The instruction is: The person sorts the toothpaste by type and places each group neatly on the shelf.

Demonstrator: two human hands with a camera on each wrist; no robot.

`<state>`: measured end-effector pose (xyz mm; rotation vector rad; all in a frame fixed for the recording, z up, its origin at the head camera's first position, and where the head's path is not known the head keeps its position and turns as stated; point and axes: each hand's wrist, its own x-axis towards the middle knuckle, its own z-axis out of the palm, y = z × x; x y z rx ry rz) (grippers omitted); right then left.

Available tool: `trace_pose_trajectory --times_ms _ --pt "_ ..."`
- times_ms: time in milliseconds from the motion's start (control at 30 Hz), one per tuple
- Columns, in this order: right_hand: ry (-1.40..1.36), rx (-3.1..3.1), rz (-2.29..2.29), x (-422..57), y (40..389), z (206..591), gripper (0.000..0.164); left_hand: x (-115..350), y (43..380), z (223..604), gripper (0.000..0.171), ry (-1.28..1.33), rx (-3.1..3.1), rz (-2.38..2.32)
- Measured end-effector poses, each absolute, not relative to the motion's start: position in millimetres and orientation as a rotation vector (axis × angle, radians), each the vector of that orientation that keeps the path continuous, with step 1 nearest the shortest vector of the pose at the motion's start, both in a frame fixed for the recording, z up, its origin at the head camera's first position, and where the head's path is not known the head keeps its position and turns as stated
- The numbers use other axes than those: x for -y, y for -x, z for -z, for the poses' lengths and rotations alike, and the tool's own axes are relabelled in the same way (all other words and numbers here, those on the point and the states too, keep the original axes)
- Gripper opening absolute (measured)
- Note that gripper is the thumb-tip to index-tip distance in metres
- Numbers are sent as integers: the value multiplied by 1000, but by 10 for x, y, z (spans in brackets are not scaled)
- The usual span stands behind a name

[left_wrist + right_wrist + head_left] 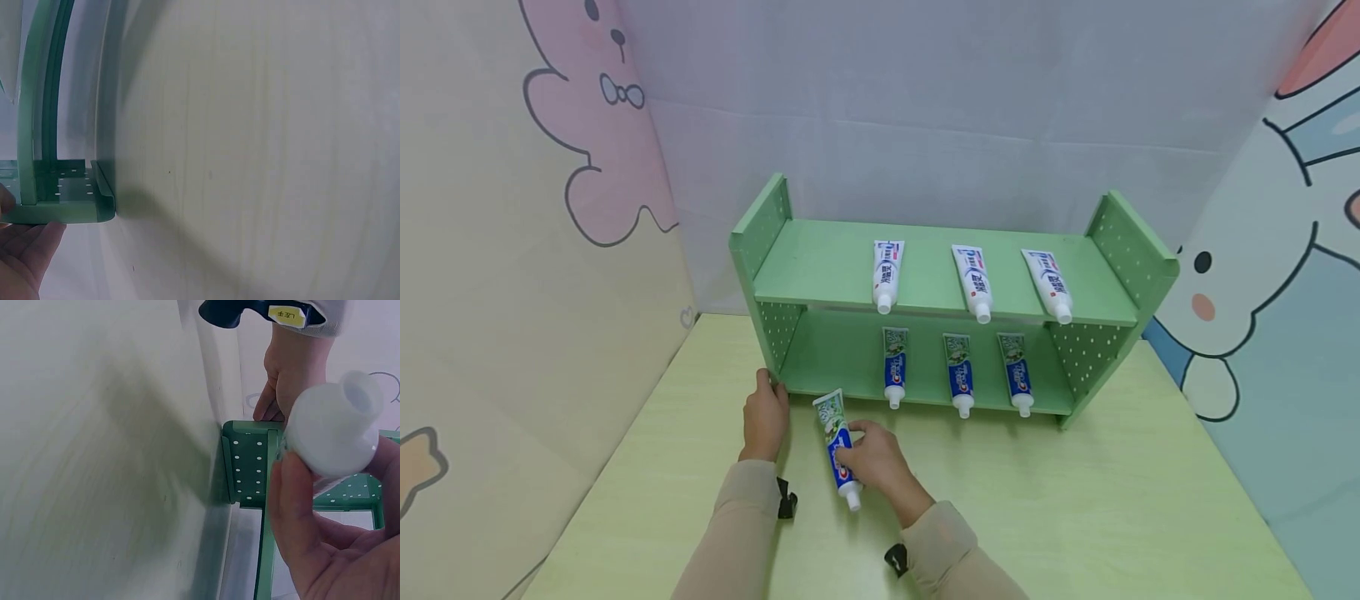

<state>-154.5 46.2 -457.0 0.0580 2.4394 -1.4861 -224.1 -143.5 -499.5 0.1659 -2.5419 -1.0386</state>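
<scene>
My right hand point(876, 457) pinches a blue and green toothpaste tube point(835, 437) between thumb and fingers, in front of the shelf's lower left. Its white cap points toward me, and in the right wrist view the tube's white cap end point(331, 428) fills the space between the fingers. My left hand point(766, 417) holds the green two-tier shelf point(820, 258) at the lower front of its left side panel. Seen from the left wrist, the fingers point(40, 250) lie along the panel's outer face with the thumb on the other side.
Three white toothpaste tubes point(976, 279) lie spaced apart on the upper tier, caps forward. On the lower tier lie three blue and green tubes point(958, 371), caps past the front edge. Pale wood-look table point(1112, 517) surrounds the shelf; cloth walls point(925, 167) stand behind and beside it.
</scene>
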Motion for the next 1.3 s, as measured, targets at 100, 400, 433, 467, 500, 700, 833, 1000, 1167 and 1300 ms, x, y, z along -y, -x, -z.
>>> trace_pose_trajectory --times_ms 100,400,433,467,500,700,833,1000,1167,1300 --pt "-70 -2446 1501 -463 1567 4549 49 1438 2244 4993 23 -167 2541 1037" --pt "-95 -2443 1534 -455 1692 4523 50 1441 2247 4978 24 -163 2546 1048" --pt "-92 -2452 1530 -454 1708 4517 50 1441 2249 4981 24 -166 2545 1047" --pt "-89 -2456 1532 -453 1723 4514 50 1441 2248 4978 25 -166 2545 1047" --pt "-86 -2462 1533 -452 1737 4511 50 1442 2250 4977 25 -167 2544 1047" --pt "-65 -2466 1562 -438 1812 4487 51 1441 2242 4966 24 -179 2550 1051" --pt "-66 -2476 1556 -428 1867 4469 53 1438 2237 4964 24 -186 2557 1056" --pt "-72 -2507 1531 -417 1947 4457 53 1437 2236 4979 24 -181 2556 1049" --pt "-81 -2527 1513 -405 2012 4422 53 1439 2237 4987 24 -175 2542 1041" --pt "-72 -2546 1504 -389 2057 4396 53 1442 2241 4987 24 -176 2546 1042"
